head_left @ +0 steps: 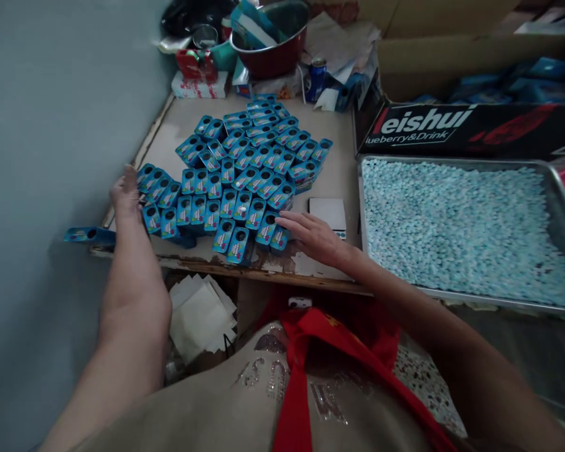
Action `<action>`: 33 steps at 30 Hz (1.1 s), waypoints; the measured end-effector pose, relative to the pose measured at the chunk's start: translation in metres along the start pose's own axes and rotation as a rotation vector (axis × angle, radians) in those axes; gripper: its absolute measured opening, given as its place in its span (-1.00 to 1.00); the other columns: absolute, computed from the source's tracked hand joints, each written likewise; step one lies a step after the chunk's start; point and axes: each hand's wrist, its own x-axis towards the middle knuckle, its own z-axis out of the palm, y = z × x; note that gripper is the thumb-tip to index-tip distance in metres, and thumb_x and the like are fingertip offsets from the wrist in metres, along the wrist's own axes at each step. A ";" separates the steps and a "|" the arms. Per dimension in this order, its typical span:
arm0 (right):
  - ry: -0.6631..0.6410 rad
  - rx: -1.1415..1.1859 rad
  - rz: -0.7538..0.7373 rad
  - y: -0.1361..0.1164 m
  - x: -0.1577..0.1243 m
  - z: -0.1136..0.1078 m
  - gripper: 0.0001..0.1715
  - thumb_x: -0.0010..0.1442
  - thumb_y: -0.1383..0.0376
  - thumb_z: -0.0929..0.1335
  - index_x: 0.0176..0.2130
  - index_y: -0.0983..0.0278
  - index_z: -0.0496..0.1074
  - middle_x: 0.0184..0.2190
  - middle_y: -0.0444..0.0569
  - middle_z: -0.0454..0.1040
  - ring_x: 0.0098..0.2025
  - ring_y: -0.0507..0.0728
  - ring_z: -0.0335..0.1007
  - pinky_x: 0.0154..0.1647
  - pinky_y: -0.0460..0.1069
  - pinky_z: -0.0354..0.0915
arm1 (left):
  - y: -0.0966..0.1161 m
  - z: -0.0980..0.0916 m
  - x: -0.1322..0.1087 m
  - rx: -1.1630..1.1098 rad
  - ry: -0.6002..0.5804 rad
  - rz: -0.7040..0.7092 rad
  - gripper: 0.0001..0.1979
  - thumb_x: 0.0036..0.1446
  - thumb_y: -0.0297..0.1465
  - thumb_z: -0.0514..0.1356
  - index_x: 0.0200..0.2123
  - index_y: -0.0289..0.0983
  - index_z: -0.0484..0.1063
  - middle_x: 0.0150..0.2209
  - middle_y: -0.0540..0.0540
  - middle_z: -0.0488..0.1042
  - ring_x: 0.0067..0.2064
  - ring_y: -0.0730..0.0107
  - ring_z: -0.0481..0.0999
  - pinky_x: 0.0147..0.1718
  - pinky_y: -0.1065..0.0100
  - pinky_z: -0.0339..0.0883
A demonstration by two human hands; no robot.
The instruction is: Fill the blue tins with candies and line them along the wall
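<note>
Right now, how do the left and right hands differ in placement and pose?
Left hand is at the left edge of the blue pack cluster; right hand is at its near right corner.
Left hand has a digit raised, the rest unclear; right hand is outstretched, pointing left.
Both are bare.

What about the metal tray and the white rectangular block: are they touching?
Apart: the head view shows a strip of tabletop between the white rectangular block and the metal tray.

Blue boxes with dark-holed tops, bunched in uneven rows on the table
</note>
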 end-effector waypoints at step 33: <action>0.464 -0.152 0.616 0.045 -0.063 -0.126 -0.63 0.37 0.21 0.59 0.09 0.18 0.53 0.00 0.10 0.66 -0.06 0.34 0.58 -0.01 0.17 0.48 | 0.131 0.123 -0.344 0.250 -0.648 1.064 -0.40 0.49 -0.38 0.41 0.49 -0.20 0.37 0.42 -0.35 0.54 0.47 -0.12 0.56 0.47 -0.13 0.53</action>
